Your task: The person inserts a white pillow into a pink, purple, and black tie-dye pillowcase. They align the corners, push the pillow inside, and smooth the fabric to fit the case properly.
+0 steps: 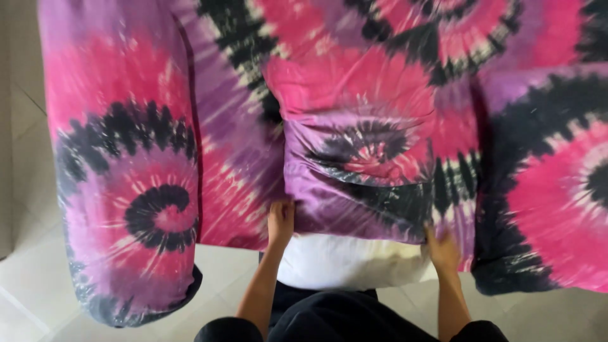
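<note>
We see a plump white pillow (345,263) half inside a tie-dyed cloth pillowcase of pink, purple and black (361,171), lying at the near edge of a bed right in front of the person. The pillow's bare white end sticks out of the case's open mouth, between the two forearms. The left hand (280,221) grips the left corner of that opening, fingers curled on the purple hem. The right hand (441,250) pinches the right corner of the same hem, closed on the cloth. Beneath lies a matching tie-dyed bedsheet (240,126). To the left, a long bolster in the same swirled fabric (126,183) hangs over the bed's edge. At the right lies another covered pillow (551,202). Below is a pale tiled floor (31,278).
</note>
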